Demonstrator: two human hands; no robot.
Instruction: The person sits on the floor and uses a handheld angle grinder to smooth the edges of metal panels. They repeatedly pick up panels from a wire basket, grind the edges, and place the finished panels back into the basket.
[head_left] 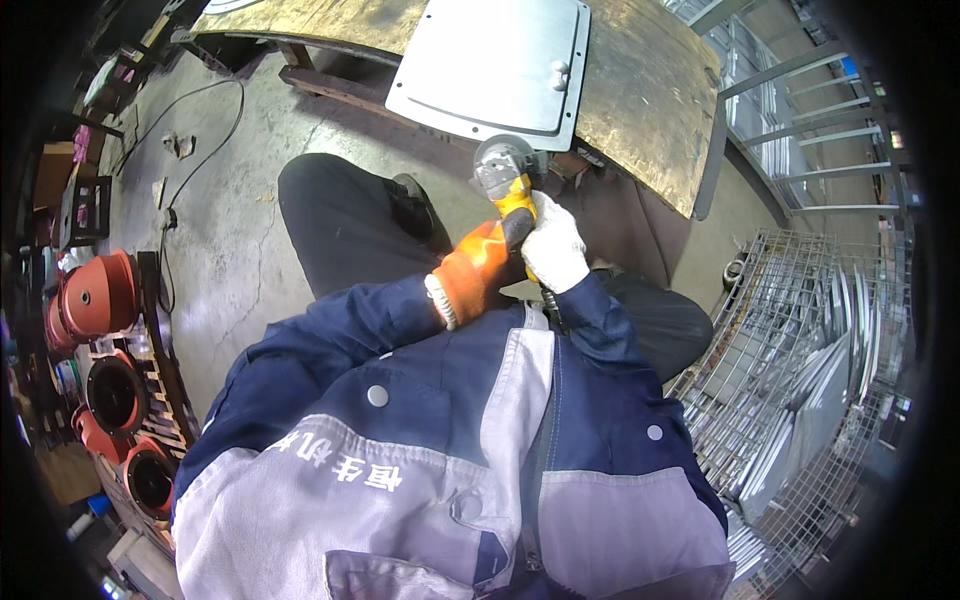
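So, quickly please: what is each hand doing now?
Left hand: closed on the grinder.
Right hand: closed on the grinder too.

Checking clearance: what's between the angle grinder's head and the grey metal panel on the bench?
Head view: nothing lies between them. The angle grinder head sits right at the near edge of the metal panel; whether they touch is unclear. Both hands grip its yellow body.
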